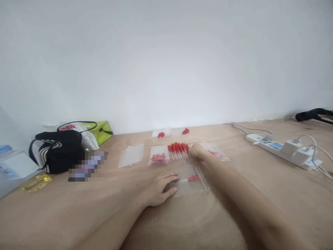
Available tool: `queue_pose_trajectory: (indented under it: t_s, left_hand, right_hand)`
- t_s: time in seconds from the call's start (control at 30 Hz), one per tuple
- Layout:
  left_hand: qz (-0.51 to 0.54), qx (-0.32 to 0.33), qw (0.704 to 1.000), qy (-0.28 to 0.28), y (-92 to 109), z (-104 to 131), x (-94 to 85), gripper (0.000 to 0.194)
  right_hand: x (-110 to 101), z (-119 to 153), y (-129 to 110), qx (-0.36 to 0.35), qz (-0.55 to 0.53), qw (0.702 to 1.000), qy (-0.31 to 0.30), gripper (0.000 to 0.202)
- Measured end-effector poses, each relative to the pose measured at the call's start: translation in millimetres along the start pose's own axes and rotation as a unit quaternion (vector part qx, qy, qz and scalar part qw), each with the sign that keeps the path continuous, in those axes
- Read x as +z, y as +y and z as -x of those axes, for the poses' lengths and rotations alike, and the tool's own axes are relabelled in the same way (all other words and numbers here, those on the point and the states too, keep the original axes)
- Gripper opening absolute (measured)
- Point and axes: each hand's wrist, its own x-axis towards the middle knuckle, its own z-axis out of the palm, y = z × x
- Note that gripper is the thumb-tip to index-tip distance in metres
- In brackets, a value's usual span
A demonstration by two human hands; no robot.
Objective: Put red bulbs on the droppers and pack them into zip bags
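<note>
My left hand [161, 187] lies on the left edge of a clear plastic bag [182, 189], its fingers apart. On that bag is a thin item with a red end [193, 178]. Farther back, my right hand [197, 151] has its fingers curled together at the right end of a row of red-topped sticks [178, 147]; what it holds, if anything, is hidden. Left of the row sits a stack of bags with red pieces [158, 157]. Another bag with red pieces [217, 152] lies just beyond my right wrist.
Flat bags [131, 156] lie left of centre. Two small groups of red pieces [161, 134] rest near the wall. A power strip [278, 149] with plugs and cables is on the right. A black bag [62, 149], yellow tape roll [37, 183] and pixelated object [88, 166] are left.
</note>
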Motion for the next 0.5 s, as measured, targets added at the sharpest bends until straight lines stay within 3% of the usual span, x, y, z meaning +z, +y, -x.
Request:
queue_pose_trajectory:
  t_s: [0.17, 0.23, 0.33, 0.5]
  left_hand:
    - [-0.001, -0.015, 1.000, -0.005, 3.4, -1.3, -1.5, 0.037]
    - [-0.004, -0.020, 1.000, -0.010, 3.1, -2.3, -1.4, 0.037]
    - [-0.003, -0.014, 1.000, -0.007, 0.3, -3.4, 0.1, 0.037]
    - [0.003, -0.012, 1.000, -0.007, -3.4, -3.1, 3.0, 0.038]
  right_hand:
    - [-17.5, 35.0, 21.2, 0.002, -0.082, 0.997, 0.000, 0.072]
    - [-22.3, 54.7, 35.4, -0.040, -0.202, 0.979, 0.003, 0.086]
    - [-24.0, 77.7, 55.4, -0.080, -0.287, 0.954, 0.041, 0.088]
    - [-16.6, 88.6, 67.1, -0.055, -0.344, 0.930, 0.119, 0.082]
